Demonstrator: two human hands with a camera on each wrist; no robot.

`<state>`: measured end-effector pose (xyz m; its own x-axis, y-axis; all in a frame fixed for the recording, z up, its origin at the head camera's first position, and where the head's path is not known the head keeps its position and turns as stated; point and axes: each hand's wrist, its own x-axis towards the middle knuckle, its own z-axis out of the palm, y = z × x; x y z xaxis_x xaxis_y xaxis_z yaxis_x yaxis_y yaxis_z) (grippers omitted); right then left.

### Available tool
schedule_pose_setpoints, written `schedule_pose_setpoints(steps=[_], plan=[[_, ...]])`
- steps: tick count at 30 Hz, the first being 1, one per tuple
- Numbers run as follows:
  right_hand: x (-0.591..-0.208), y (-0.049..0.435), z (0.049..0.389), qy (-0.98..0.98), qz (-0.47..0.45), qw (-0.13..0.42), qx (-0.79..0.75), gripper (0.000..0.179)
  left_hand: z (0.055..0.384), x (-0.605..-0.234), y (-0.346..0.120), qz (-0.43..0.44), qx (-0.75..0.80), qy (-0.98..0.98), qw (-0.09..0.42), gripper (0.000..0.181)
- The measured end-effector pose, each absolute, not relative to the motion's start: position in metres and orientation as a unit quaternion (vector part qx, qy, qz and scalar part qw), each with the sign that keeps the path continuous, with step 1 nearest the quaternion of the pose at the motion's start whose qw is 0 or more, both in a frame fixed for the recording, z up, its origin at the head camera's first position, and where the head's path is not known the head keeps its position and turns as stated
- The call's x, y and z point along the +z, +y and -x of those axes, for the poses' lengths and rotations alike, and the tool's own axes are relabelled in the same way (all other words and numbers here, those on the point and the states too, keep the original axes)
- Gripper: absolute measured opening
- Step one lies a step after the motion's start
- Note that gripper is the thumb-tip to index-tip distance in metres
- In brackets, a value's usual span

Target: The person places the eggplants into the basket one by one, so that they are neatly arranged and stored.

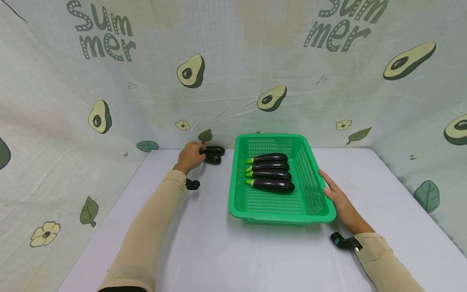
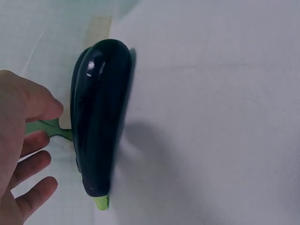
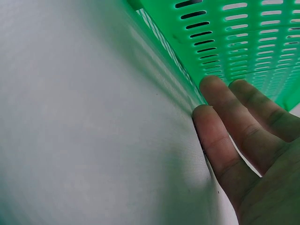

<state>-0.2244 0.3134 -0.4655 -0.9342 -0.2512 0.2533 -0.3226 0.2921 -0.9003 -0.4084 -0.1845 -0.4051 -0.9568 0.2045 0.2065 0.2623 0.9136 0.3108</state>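
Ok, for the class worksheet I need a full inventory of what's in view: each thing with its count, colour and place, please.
Basket: one, green, on the table
Eggplants in the basket: four, dark purple with green stem ends, side by side
Loose eggplants: two, dark purple, at the table's back edge, left of the basket
Table: one, white, under everything
Backdrop: pale, printed with avocados, leaves, flowers and "summer", behind the table
Wrist devices: two, black, one at each wrist
Sleeves: two, beige, on the forearms
Left hand: one, bare, at the loose eggplants
Right hand: one, bare, against the basket's right side
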Motion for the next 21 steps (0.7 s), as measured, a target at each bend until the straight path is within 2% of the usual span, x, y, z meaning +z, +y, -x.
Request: schedule_pose_setpoints(steps=[10, 21], plan=[[-0.463, 0.312, 0.222, -0.806, -0.175, 0.023, 0.565, 0.054, 0.410, -0.412, -0.190, 0.111, -0.130, -0.984, 0.059, 0.050], [-0.464, 0.312, 0.223, -0.806, -0.180, 0.026, 0.564, 0.054, 0.415, -0.422, -0.192, 0.103, -0.118, -0.987, 0.048, 0.051]])
